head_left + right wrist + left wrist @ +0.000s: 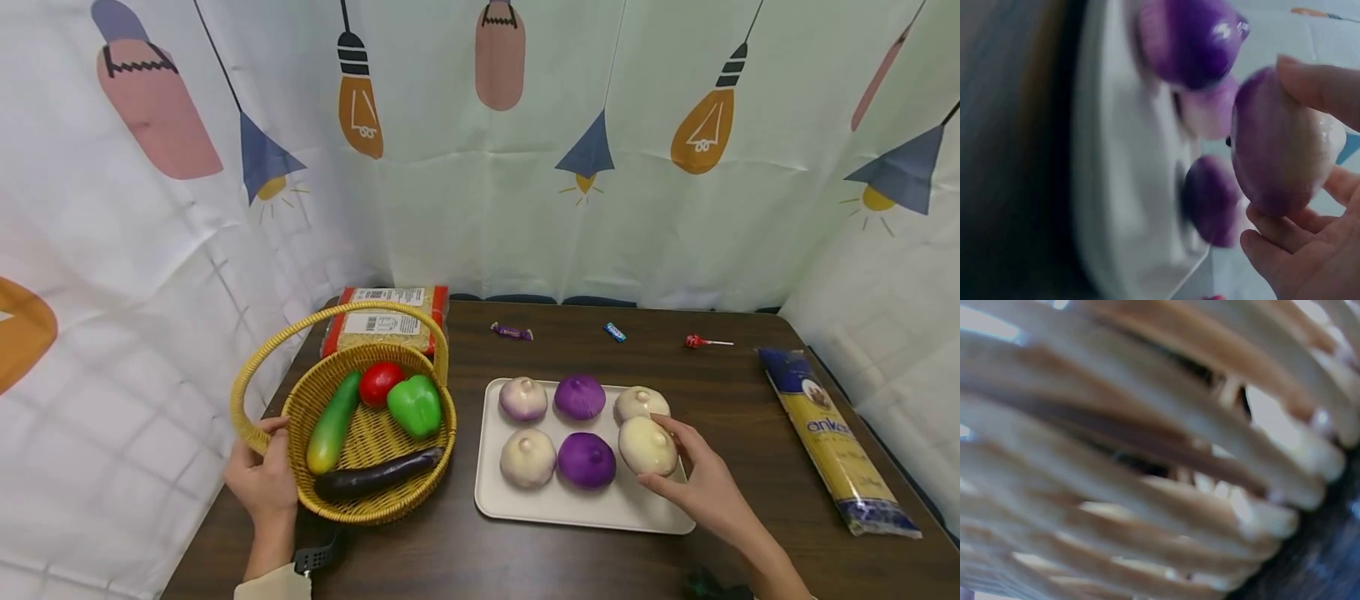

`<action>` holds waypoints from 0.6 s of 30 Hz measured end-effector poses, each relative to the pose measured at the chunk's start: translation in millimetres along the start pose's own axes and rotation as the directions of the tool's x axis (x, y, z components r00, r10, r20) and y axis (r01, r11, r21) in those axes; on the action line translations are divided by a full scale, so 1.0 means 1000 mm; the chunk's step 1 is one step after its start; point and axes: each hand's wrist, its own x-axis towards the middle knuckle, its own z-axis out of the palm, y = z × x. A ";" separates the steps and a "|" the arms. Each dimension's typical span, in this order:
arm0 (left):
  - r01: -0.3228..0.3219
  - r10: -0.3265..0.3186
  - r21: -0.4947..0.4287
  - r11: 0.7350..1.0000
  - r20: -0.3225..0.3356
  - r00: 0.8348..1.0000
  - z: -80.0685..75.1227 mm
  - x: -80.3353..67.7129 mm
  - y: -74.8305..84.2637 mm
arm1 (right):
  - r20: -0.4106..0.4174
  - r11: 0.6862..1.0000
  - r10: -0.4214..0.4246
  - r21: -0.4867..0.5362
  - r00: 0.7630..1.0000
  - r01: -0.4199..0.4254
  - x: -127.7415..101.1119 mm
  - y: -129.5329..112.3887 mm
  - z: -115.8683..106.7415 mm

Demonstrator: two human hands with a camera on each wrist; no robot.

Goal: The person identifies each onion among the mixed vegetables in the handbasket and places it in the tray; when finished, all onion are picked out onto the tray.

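In the head view my left hand (262, 479) holds the yellow wicker basket (442, 467) at the left foot of its handle. Inside are a cucumber (334, 423), a tomato (381, 383), a green pepper (416, 407) and an eggplant (378, 475). Blurred wicker (1147, 412) fills the left wrist view. My right hand (701, 479) pinches a pale onion (647, 447) between thumb and fingers, above the right part of a white tray (570, 515). The right wrist view shows this onion (1282, 144) raised off the tray, its near side purplish.
Purple onions (587, 460) and whitish onions (528, 457) sit on the tray. Behind it lie a purple-wrapped candy (512, 332), a blue candy (615, 332) and a red lollipop (696, 341). A pasta packet (836, 442) is at right; another packet (386, 321) lies behind the basket.
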 end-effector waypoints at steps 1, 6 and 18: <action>0.002 -0.002 -0.002 1.000 0.001 1.000 0.000 0.000 0.001 | 0.006 1.000 -0.003 -0.026 1.000 0.003 -0.002 0.003 -0.001; 0.005 -0.005 -0.011 1.000 -0.001 1.000 0.000 0.002 -0.001 | 0.007 0.995 -0.016 -0.103 1.000 0.016 -0.005 0.014 -0.003; -0.005 0.005 -0.017 1.000 0.012 1.000 0.000 0.000 0.005 | 0.097 0.999 0.031 -0.039 0.995 -0.028 -0.007 0.025 0.001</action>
